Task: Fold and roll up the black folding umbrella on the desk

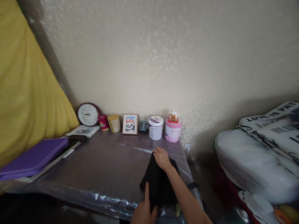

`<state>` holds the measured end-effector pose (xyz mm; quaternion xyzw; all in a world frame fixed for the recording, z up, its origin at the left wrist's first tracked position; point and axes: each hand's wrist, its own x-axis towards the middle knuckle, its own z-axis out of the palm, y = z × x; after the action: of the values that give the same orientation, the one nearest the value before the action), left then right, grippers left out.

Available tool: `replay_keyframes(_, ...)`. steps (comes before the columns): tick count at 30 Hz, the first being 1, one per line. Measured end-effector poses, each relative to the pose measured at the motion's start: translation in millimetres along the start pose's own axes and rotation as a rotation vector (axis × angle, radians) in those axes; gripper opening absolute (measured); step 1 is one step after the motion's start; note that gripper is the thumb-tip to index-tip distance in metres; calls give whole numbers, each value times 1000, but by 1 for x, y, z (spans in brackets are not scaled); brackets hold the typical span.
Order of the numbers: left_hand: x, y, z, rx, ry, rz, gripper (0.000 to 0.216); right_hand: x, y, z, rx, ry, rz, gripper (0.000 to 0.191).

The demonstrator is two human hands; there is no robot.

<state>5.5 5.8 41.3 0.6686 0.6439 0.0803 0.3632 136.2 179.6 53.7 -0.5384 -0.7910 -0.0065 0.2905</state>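
Observation:
A folded piece of black cloth (156,183) lies near the right end of the table, with a dark strap-like end (192,185) reaching out past its right side. My right hand (162,158) rests on the cloth's far edge, palm down, fingers stretched out flat. At the near left side, my left hand (143,210) touches the cloth with its index finger straight and its thumb apart. The other fingers of that hand are hidden or cut off by the bottom edge.
Plastic film covers the table (105,165). Along the wall stand a clock (88,114), a picture frame (130,124), a white tub (156,128) and a pink tub (173,130) bearing a cat figurine (173,116). Purple folders (35,157) lie left. Wrapped bedding (252,165) sits right.

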Motion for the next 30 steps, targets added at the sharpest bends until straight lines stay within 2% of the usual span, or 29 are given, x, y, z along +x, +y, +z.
replay_keyframes(2,0,0,-1,-2,-1,15,77,-8,-9,-10,26,75,15,27)
replay_keyframes(4,-3,3,-4,9,-8,22,75,-23,-22,-19,123,89,-74,26)
replay_keyframes(6,-6,7,-8,25,-14,20,73,-40,-33,-23,228,9,-203,22)
replay_keyframes(8,-9,10,-10,40,-7,11,71,-51,-36,-22,264,-40,-239,20)
replay_keyframes(11,-11,10,-9,50,16,10,70,-52,-23,-19,224,40,-91,24)
replay_keyframes(14,-9,5,-5,34,20,29,71,-50,7,-22,195,197,119,29)
replay_keyframes(17,-7,0,-2,-6,34,57,72,-64,38,-31,210,296,333,30)
replay_keyframes(20,-6,-2,-1,-44,72,86,71,-91,56,-38,232,254,527,28)
replay_keyframes(23,-6,-3,0,-77,83,93,70,-114,58,-42,241,177,627,26)
replay_keyframes(26,-8,-4,-1,-107,76,91,70,-124,53,-43,254,147,668,27)
replay_keyframes(30,-9,-3,-3,-116,74,96,71,-124,45,-48,301,129,642,29)
